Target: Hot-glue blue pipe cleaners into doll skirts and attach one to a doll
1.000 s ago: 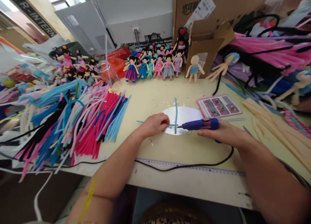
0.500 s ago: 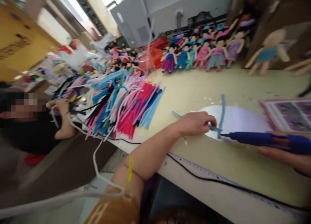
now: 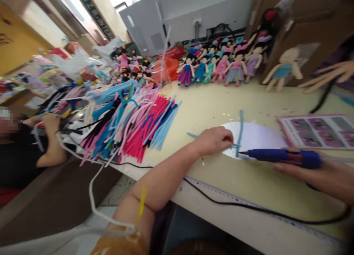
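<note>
Pinching a pale blue crosswise pipe cleaner (image 3: 193,135) between closed fingertips, the left hand (image 3: 214,140) rests on the yellowish surface (image 3: 210,103) at the 9 o'clock edge of a white oval sheet (image 3: 262,138). One end of this stem sticks out past the knuckles toward 9 o'clock. The other end meets a second pale blue pipe cleaner (image 3: 241,126), which lies on the sheet running from 12 to 6 o'clock.

The right hand (image 3: 318,175) is curled around a blue glue gun (image 3: 276,155) that lies nearly level. Its fingers are under the body, and its nozzle points toward 9 o'clock, with the tip just beside the crossing of the two stems. A black cord (image 3: 249,210) trails along the near edge of the surface, just beside a measuring tape (image 3: 221,192).

At 3 o'clock of the sheet lies a pink instruction card (image 3: 318,131). At 9 to 10 o'clock lies a heap of pink, blue, black and white pipe cleaners (image 3: 132,126). At 12 o'clock a row of small dressed dolls (image 3: 218,66) stands along the back, with a clear cup (image 3: 163,68) to their left and a bare-headed doll in a blue dress (image 3: 282,68) leaning on a cardboard box (image 3: 304,30) to their right. Far out at 9 o'clock, another person's hand (image 3: 51,137) works at the heap's edge.
</note>
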Available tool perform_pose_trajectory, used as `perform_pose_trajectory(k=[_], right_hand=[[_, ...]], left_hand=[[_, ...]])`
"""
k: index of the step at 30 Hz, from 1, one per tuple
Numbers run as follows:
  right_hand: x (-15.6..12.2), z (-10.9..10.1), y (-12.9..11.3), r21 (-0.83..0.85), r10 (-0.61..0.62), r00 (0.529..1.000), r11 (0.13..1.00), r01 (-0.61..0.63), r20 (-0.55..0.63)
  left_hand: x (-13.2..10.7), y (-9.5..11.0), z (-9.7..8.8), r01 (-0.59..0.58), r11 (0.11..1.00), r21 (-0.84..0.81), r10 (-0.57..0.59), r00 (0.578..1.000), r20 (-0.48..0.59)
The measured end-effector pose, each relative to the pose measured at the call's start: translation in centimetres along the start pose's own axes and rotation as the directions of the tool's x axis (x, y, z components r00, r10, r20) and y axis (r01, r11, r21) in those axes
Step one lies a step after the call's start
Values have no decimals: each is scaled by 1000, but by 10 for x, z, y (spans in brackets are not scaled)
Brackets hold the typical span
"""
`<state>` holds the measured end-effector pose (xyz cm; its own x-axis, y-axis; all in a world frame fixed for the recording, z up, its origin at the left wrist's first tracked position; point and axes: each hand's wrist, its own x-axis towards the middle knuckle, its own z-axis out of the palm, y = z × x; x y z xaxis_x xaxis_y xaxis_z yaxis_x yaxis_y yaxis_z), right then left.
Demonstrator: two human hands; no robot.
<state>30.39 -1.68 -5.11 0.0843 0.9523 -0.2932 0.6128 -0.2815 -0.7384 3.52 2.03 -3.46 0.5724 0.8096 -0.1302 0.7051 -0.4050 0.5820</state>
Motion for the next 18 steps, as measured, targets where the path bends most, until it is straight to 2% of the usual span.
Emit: perform_pose_trajectory(k=[1, 4, 9, 14, 18], right_hand=[[-4, -2, -7, -54, -19, 994, 998, 25, 110], [-14, -7, -27, -143, -29, 973, 988, 63, 229], [-18, -10, -33, -86, -141, 963, 983, 164, 229], [-17, -11, -28, -162, -157, 938, 963, 215, 309], [-17, -9, -26, -154, -163, 929, 963, 224, 331]], left_hand=[[0, 1, 0, 3, 1000, 0, -3, 1000, -27], [-1, 3, -1, 9, 1000, -3, -9, 998, -58], [-2, 8, -3, 8, 1000, -12, -8, 999, -45], [-3, 11, -5, -12, 1000, 10, 11, 1000, 11], [-3, 11, -4, -16, 1000, 20, 15, 999, 36]])
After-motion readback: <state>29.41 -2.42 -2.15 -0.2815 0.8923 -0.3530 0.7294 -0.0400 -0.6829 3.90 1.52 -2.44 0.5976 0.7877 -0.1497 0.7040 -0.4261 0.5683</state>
